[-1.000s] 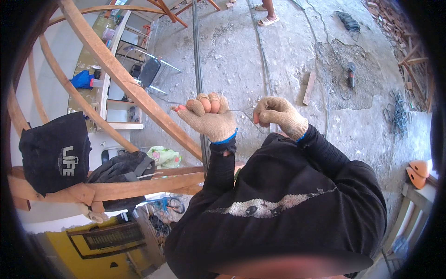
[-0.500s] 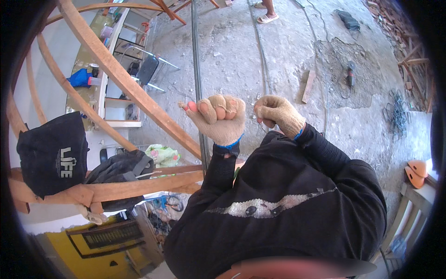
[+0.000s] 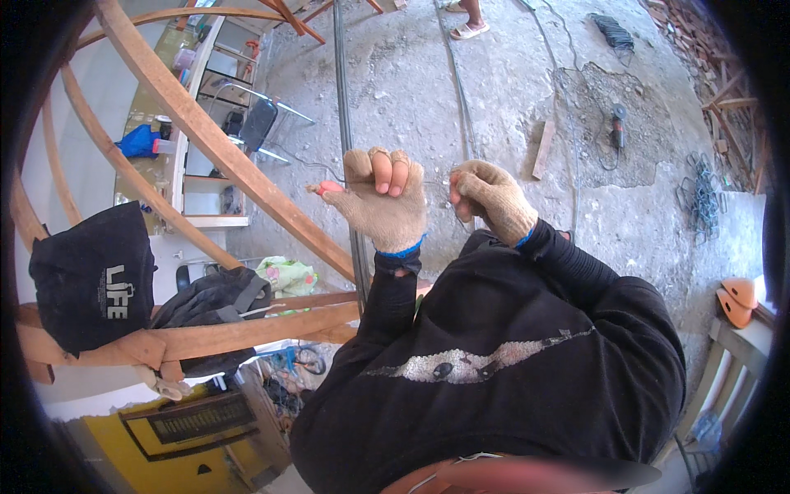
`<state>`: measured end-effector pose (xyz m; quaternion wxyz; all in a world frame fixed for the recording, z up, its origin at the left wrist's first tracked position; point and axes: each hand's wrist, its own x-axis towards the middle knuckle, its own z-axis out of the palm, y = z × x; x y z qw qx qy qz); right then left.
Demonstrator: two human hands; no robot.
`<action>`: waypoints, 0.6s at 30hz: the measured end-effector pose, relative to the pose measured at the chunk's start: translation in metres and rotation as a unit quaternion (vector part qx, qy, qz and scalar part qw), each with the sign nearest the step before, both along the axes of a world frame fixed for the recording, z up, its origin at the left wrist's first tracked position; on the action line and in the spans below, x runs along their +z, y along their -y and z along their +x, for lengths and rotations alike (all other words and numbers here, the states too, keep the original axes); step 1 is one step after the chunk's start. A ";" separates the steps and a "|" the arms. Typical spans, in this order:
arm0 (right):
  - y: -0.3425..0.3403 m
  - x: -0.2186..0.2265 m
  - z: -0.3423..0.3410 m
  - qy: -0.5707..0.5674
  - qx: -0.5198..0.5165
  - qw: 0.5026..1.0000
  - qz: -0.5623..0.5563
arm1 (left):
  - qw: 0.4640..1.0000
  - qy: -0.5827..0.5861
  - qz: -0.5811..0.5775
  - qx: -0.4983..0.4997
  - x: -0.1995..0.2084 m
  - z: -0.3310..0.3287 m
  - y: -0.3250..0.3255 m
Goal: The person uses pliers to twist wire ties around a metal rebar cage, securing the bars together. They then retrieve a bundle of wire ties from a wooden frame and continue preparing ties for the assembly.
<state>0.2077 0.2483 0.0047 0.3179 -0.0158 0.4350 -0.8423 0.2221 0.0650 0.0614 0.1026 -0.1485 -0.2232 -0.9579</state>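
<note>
My left hand (image 3: 385, 202), in a worn beige glove, is raised palm up in the middle of the head view. Its bare thumb tip points out to the left, its fingers are loosely bent, and nothing shows in the palm. A long dark metal bar (image 3: 342, 90) runs past behind this hand. To its right is my right hand (image 3: 499, 202), gloved the same way, with the fingers curled in and pressed together near the thumb. Whatever those fingers may hold is too small or hidden to make out.
Curved wooden beams (image 3: 177, 99) cross the left side, with a black bag (image 3: 90, 280) hanging there. On the concrete floor lie a wood piece (image 3: 543, 150), an angle grinder (image 3: 618, 128) and a tangled cord (image 3: 704, 202). A person's sandalled foot (image 3: 470, 32) shows at the top.
The fingers of my left hand have loosened from a tighter curl, and the hand has moved slightly up and left. My right hand stays closed, shifted only a little.
</note>
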 end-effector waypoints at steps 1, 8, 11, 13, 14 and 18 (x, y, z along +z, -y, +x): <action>0.001 0.001 0.000 -0.002 -0.016 1.000 -0.017 | 1.000 0.020 0.007 0.008 0.002 -0.001 -0.003; 0.007 -0.005 0.001 -0.096 -0.027 0.992 0.078 | 0.962 0.218 -0.012 0.162 -0.006 -0.001 -0.031; 0.005 -0.011 -0.002 -0.059 0.012 0.995 0.082 | 0.977 0.157 -0.116 0.086 -0.006 -0.002 -0.023; 0.003 -0.014 -0.005 -0.032 0.042 0.995 0.082 | 0.979 0.125 -0.159 0.015 -0.005 -0.002 -0.020; 0.002 -0.016 -0.005 -0.035 0.055 0.996 0.056 | 0.978 0.115 -0.175 -0.021 -0.005 0.000 -0.019; -0.001 -0.023 -0.006 -0.043 0.106 0.993 0.003 | 0.969 0.066 -0.213 -0.103 -0.001 -0.003 -0.015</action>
